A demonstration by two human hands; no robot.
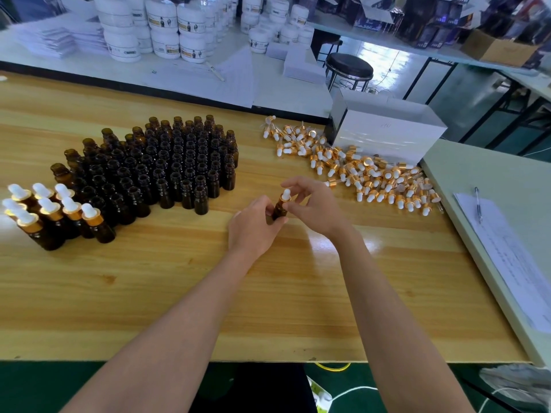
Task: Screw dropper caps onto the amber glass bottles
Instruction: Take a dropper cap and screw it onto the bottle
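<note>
My left hand (256,225) grips the body of one amber bottle (279,210) just above the wooden table (208,278). My right hand (313,204) pinches the gold collar of the white-bulbed dropper cap (286,195) sitting on that bottle's neck. Several open amber bottles (167,165) stand packed together to the left. At the far left stand several capped bottles (50,213). A heap of loose dropper caps (357,165) lies to the right of my hands.
A white cardboard box (387,129) stands behind the cap heap. A pale board with papers and a pen (478,204) lies at the right. White jars (167,25) are stacked on the table behind, and a black stool (348,67) stands in the aisle.
</note>
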